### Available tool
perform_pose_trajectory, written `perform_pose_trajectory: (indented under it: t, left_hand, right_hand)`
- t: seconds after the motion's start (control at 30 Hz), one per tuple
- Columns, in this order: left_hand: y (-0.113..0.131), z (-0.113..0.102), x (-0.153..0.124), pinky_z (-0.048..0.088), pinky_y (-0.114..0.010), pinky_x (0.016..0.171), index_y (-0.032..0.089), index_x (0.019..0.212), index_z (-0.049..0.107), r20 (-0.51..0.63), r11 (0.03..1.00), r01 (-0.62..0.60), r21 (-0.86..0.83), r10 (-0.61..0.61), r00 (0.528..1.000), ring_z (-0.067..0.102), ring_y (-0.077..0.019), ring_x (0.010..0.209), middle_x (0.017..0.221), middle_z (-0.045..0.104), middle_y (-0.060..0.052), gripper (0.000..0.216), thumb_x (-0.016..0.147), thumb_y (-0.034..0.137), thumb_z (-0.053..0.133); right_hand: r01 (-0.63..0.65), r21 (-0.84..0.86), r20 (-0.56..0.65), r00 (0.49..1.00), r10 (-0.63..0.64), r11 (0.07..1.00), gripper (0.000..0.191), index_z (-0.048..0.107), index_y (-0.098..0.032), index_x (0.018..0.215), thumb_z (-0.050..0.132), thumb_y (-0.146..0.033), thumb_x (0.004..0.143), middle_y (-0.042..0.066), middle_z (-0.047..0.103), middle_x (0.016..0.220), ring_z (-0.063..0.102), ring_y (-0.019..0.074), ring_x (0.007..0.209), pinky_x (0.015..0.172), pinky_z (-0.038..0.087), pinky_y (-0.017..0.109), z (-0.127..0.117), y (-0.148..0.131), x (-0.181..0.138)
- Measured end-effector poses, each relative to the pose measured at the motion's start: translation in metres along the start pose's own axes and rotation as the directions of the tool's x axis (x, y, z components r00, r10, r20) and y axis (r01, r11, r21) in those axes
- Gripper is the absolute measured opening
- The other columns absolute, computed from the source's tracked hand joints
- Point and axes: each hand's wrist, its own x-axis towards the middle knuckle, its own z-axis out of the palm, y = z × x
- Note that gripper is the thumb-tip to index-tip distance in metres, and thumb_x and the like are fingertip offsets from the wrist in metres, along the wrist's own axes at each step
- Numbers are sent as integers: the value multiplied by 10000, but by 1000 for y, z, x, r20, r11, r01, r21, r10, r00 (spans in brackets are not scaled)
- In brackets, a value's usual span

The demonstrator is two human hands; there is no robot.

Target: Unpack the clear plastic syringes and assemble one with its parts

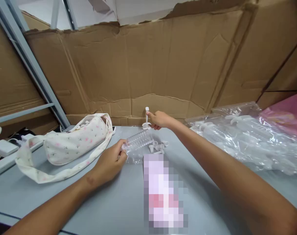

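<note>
My left hand [115, 158] is closed around the near end of a clear, ribbed plastic barrel [140, 139], which lies tilted to the right just above the table. Thin clear plastic film [135, 159] shows beneath the barrel. Farther back, my right hand [160, 119] pinches the stem of a white plunger [146, 118] between thumb and finger. The plunger stands nearly upright, its round base close to the barrel's far end; whether they touch, I cannot tell. Several small white plastic nozzles [158, 147] lie in a loose heap beside the barrel.
A white floral shoulder bag [75, 140] rests on the grey table [109, 202] at left, near white power strips [6, 150]. Clear bags of similar plastic parts [246, 140] fill the right side. Cardboard [150, 65] walls the back. A blurred pink-white item [163, 195] lies in front.
</note>
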Motion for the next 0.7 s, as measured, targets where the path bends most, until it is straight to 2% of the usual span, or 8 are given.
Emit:
perform_pose_trajectory:
  t: [0.1,0.17,0.23,0.37,0.47,0.53,0.63,0.7]
  left_hand:
    - [4,2,-3,349,-294,641,222,1063,486,8,995,-62,84,61,998,529,-185,693,769,571,9,241,894,293,330]
    - [6,3,-5,364,-297,670,208,983,507,-17,986,-133,99,136,991,545,-190,754,840,594,-16,221,901,306,327]
    - [6,4,-8,366,-285,655,198,869,510,-61,970,-222,99,228,972,540,-182,736,806,587,-20,249,918,320,299]
    - [6,8,-18,330,-259,574,195,666,445,-174,904,-412,114,426,888,458,-145,577,615,496,8,348,935,301,251]
    - [8,13,-23,307,-255,545,194,605,402,-234,902,-428,54,428,873,397,-130,519,546,432,21,382,936,287,234]
    - [10,17,-24,301,-255,532,197,582,372,-206,936,-341,-88,318,925,368,-125,506,532,394,25,409,941,321,220]
    - [16,21,-23,303,-259,529,201,576,342,-49,935,-103,-339,92,995,335,-126,521,542,348,28,437,941,405,213]
    - [22,22,-21,300,-266,532,205,578,328,42,903,13,-430,5,999,320,-130,534,551,329,28,444,925,465,235]
  right_hand:
    - [103,79,156,981,-115,992,659,636,-129,979,246,-652,882,100,680,792,621,150,608,556,505,258,-2,-5,-39]
    - [222,133,346,903,-255,966,654,641,-155,960,295,-697,842,66,649,741,593,139,576,516,478,245,2,-5,-65]
    - [260,71,405,875,-266,963,622,634,-147,824,389,-717,793,15,558,606,531,118,475,457,421,238,10,-1,-90]
    - [359,-59,243,910,-335,932,543,556,-159,657,364,-624,861,-13,492,546,415,85,464,434,294,218,28,6,-133]
    - [443,-294,82,894,-440,847,461,587,-167,688,374,-520,895,-1,524,525,419,102,476,454,254,236,41,10,-154]
    - [527,-503,-36,779,-626,685,448,614,-153,719,398,-508,887,18,540,520,417,116,455,456,238,259,48,13,-161]
    - [552,-765,-73,435,-897,330,445,633,-121,727,417,-472,894,32,525,518,422,140,449,464,253,296,49,14,-165]
    - [518,-841,7,299,-954,156,404,652,-96,806,435,-422,905,36,533,561,454,154,497,486,298,310,45,14,-165]
